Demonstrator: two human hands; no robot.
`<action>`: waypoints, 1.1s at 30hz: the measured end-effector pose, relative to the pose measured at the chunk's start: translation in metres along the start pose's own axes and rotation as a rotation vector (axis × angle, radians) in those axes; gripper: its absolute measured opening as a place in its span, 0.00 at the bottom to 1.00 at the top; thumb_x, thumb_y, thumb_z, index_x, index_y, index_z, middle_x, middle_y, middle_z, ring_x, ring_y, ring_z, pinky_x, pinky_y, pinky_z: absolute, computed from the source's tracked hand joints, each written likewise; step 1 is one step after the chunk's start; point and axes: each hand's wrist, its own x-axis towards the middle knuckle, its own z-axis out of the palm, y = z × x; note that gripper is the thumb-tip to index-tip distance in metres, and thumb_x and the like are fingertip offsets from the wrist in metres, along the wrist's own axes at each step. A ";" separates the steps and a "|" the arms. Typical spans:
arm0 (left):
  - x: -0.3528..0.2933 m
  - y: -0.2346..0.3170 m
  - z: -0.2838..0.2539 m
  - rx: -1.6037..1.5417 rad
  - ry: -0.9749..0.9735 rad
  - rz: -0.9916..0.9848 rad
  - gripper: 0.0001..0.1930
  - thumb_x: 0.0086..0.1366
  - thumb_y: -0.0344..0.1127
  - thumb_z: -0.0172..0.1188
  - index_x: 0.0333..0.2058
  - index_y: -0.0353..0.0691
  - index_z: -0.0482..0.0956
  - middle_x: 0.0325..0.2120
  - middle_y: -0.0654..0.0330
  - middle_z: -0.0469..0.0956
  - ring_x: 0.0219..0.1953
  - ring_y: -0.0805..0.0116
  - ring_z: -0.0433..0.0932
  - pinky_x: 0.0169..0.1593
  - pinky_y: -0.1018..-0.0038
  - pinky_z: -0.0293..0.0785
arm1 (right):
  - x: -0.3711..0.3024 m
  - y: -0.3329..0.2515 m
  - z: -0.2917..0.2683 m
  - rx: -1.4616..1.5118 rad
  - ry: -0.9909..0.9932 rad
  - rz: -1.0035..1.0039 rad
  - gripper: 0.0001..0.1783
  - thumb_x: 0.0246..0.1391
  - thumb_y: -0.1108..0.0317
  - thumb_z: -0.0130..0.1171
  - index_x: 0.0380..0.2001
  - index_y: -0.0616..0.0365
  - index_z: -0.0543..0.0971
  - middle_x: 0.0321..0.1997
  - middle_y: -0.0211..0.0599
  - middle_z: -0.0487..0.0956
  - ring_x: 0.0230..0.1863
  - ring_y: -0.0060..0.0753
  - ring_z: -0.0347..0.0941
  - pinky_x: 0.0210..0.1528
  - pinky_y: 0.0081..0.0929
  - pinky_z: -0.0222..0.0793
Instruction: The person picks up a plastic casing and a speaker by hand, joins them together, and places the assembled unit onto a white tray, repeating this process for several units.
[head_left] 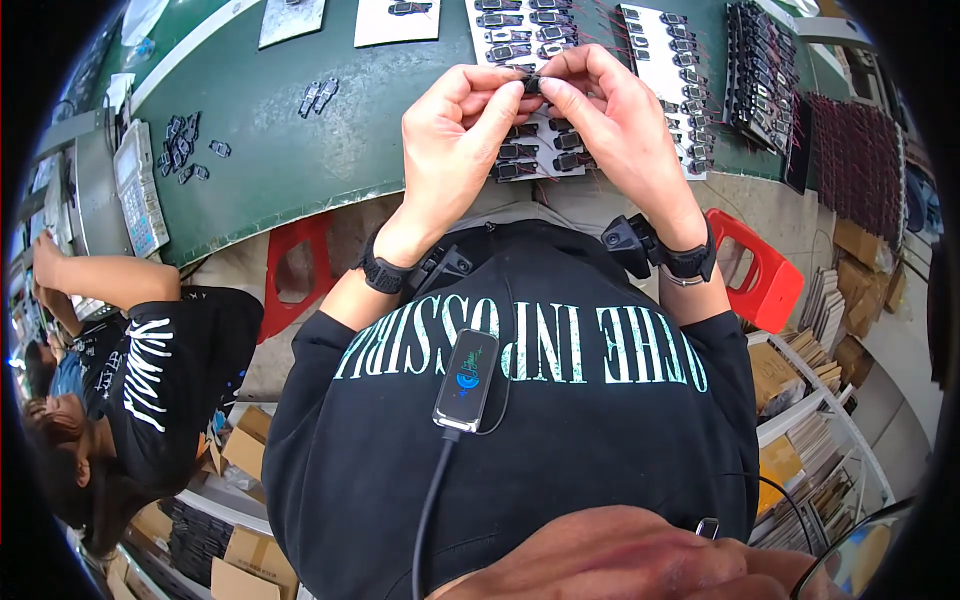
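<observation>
Left edge: a co-worker [195,345] in black. Upper left: a pile of loose black pieces [178,148] on the green table [255,165]. Top centre: left hand [445,135], thumb and fingertips pinching a small black part [532,85] — right hand [628,125] pinches it too, from its right side. Upper right: white board [660,72], rows of black units, red wires.

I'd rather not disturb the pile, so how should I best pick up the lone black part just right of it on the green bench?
Come with your left hand, the nearer one, from above and the right. Probably pinch the lone black part by opposite outer edges: it appears to lie flat on the green bench, with the pile to its left.
</observation>
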 end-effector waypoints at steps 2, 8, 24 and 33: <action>0.001 -0.001 -0.002 0.010 -0.018 -0.011 0.09 0.69 0.26 0.57 0.45 0.28 0.75 0.38 0.53 0.83 0.41 0.69 0.84 0.47 0.76 0.81 | 0.002 0.005 -0.003 0.001 -0.014 -0.011 0.10 0.63 0.70 0.58 0.43 0.65 0.76 0.39 0.31 0.79 0.39 0.17 0.76 0.43 0.17 0.73; 0.000 0.001 -0.002 -0.007 -0.015 -0.036 0.09 0.69 0.26 0.57 0.45 0.28 0.75 0.38 0.53 0.82 0.41 0.69 0.84 0.47 0.76 0.82 | 0.006 0.006 -0.006 0.091 -0.102 0.096 0.09 0.63 0.69 0.58 0.43 0.64 0.76 0.38 0.31 0.79 0.37 0.17 0.75 0.41 0.17 0.74; 0.031 0.016 -0.012 -0.019 0.014 -0.139 0.08 0.69 0.27 0.57 0.43 0.28 0.76 0.35 0.54 0.83 0.39 0.70 0.84 0.44 0.77 0.82 | 0.058 0.004 -0.019 0.133 -0.288 0.156 0.08 0.62 0.71 0.58 0.43 0.62 0.77 0.39 0.28 0.78 0.39 0.15 0.74 0.42 0.16 0.74; 0.030 0.016 -0.001 0.007 0.034 -0.080 0.08 0.67 0.27 0.59 0.43 0.30 0.77 0.36 0.55 0.83 0.38 0.72 0.84 0.43 0.78 0.81 | 0.046 -0.021 -0.018 -0.284 -0.130 -0.128 0.09 0.58 0.75 0.59 0.42 0.64 0.76 0.36 0.33 0.79 0.38 0.23 0.76 0.42 0.21 0.73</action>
